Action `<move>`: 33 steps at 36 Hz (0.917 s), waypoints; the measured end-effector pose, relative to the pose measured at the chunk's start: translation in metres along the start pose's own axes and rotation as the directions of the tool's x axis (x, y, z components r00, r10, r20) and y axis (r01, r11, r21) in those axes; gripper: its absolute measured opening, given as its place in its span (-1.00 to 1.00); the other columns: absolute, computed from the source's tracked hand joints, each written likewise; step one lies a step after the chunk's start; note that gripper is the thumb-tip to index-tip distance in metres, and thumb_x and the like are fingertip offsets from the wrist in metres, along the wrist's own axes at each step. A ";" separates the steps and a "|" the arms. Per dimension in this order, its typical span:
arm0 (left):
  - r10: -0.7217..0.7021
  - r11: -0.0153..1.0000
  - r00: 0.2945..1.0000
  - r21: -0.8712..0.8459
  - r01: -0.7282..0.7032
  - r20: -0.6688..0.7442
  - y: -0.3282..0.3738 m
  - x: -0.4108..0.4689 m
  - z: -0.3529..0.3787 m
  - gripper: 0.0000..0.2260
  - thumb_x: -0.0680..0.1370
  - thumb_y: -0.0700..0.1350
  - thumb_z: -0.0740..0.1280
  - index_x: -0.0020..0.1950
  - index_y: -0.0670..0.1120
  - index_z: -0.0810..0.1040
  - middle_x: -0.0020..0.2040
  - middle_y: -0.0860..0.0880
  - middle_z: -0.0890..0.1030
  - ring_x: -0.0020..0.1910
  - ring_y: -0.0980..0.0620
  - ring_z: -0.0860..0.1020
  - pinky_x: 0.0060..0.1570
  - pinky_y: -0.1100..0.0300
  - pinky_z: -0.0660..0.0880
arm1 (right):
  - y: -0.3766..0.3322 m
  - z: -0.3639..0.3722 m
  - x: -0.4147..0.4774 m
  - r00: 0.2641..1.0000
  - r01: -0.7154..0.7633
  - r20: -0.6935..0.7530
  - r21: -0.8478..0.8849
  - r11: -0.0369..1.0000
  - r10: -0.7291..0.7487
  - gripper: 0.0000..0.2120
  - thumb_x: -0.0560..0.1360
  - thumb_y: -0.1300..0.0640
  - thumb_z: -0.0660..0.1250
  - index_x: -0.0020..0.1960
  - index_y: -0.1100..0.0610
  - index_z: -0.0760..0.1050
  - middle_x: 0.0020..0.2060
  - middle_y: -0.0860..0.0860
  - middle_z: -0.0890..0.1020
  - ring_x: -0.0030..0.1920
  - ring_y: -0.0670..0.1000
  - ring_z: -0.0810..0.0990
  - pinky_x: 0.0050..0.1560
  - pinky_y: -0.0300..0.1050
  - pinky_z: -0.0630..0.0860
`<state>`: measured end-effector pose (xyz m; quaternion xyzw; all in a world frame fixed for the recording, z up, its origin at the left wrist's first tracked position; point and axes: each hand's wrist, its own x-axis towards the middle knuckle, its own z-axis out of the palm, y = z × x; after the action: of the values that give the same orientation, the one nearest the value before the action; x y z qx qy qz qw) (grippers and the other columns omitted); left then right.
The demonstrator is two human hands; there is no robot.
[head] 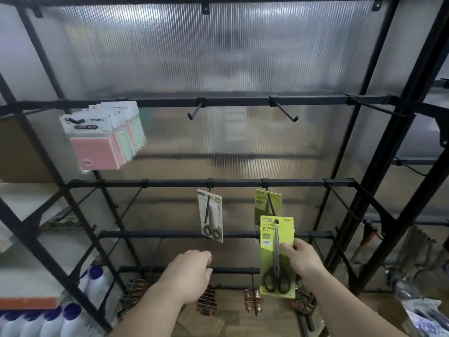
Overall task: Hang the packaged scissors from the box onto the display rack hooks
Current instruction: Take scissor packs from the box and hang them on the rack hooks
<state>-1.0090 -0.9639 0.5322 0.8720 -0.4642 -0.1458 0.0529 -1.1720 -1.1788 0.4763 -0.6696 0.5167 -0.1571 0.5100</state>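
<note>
My right hand (300, 257) grips a lime-green scissors pack (269, 259) by its right edge, thumb on the front. The pack's hole sits at the tip of a black hook (271, 205) on the second rail. Another green pack (262, 203) hangs farther back on that same hook. A white scissors pack (215, 220) hangs on the neighbouring hook to the left. My left hand (192, 271) is lower, its fingers curled over a rail (233, 270). The box is out of view.
Sticky note packs (97, 142) hang on the upper rail at left, beside two bare hooks (194, 111) (286, 113). Brown clips (252, 300) hang on the low rail. White bottles with blue caps (60, 319) stand at bottom left. Black rack frame posts (379, 190) rise at right.
</note>
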 end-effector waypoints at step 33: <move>-0.101 0.974 0.990 0.193 0.118 -0.096 -0.023 0.032 0.017 -0.64 0.67 0.07 0.14 0.45 0.03 0.30 0.37 -0.04 0.42 0.35 -0.09 0.41 0.29 0.00 0.40 | -0.016 0.028 0.074 0.999 0.046 -0.013 -0.043 0.998 -0.047 -0.82 0.68 0.07 0.15 0.14 0.17 0.43 -0.09 0.04 0.55 -0.05 0.04 0.54 -0.10 -0.07 0.46</move>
<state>-0.9794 -0.9766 0.5044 0.9028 -0.4247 -0.0640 -0.0226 -1.1121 -1.2279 0.4542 -0.6909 0.5077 -0.1626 0.4883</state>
